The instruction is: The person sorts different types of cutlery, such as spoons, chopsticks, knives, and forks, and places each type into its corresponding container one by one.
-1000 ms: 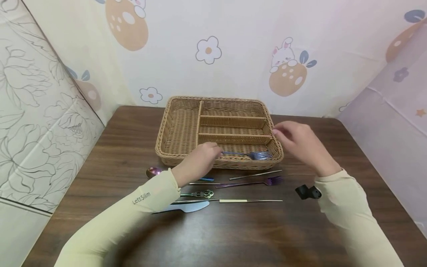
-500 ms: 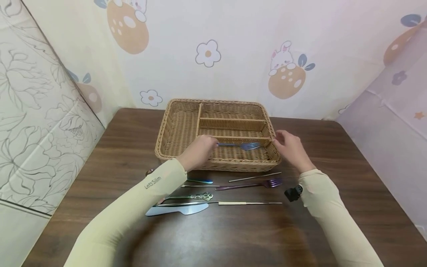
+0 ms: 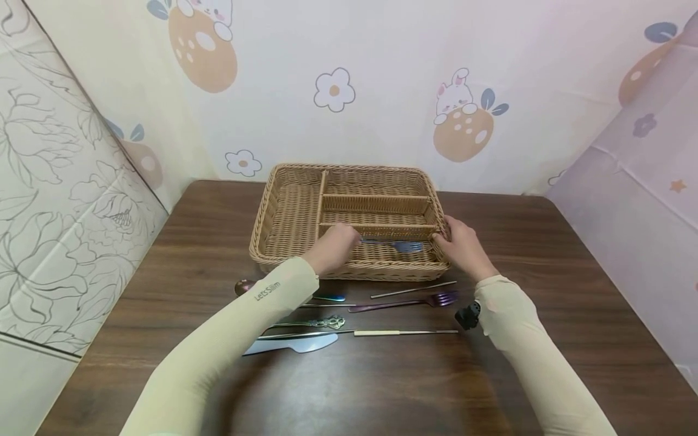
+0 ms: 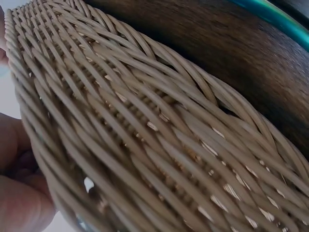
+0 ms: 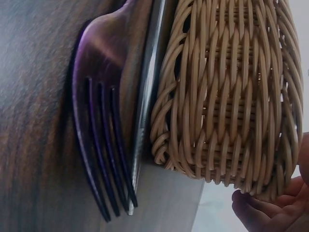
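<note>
The head view shows the left hand (image 3: 335, 247) pinching the handle end of the blue fork (image 3: 406, 246), whose tines point right within the front-right compartment of the wicker tray (image 3: 392, 272); whether they touch its floor, I cannot tell. The right hand (image 3: 460, 247) grips the tray's right rim, presumably steadying it. The step in hand looks like laying the fork down; the next move would call for lowering the handle behind the front wall, then loosening the pinch. Woven floor shows in the long left compartment and the middle-right one. A purple fork (image 3: 443, 299) lies outside, before the tray.
</note>
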Demonstrator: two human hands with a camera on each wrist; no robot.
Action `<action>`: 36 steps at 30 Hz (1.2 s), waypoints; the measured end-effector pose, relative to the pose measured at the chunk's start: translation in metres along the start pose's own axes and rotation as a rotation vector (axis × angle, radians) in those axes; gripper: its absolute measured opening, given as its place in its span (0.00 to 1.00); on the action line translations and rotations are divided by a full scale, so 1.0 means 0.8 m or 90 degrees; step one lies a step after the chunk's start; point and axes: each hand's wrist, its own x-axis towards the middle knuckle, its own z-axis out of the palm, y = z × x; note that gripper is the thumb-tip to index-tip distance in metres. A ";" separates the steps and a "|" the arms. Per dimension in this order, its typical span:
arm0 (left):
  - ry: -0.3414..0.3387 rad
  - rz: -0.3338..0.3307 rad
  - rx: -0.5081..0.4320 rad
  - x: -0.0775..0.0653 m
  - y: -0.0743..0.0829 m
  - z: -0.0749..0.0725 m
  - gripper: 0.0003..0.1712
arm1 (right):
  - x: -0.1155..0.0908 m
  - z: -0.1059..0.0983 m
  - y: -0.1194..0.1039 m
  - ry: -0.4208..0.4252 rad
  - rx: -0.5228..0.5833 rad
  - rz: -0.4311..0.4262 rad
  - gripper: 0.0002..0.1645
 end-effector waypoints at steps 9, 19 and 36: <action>-0.039 -0.035 -0.015 0.010 0.002 0.010 0.13 | 0.000 0.001 0.000 -0.008 -0.012 -0.003 0.31; -0.067 -0.034 0.004 0.031 0.000 0.014 0.11 | -0.003 0.005 0.003 -0.001 -0.022 -0.024 0.32; -0.179 -0.095 0.142 0.048 0.008 0.019 0.06 | -0.002 0.011 0.005 0.024 -0.025 -0.035 0.30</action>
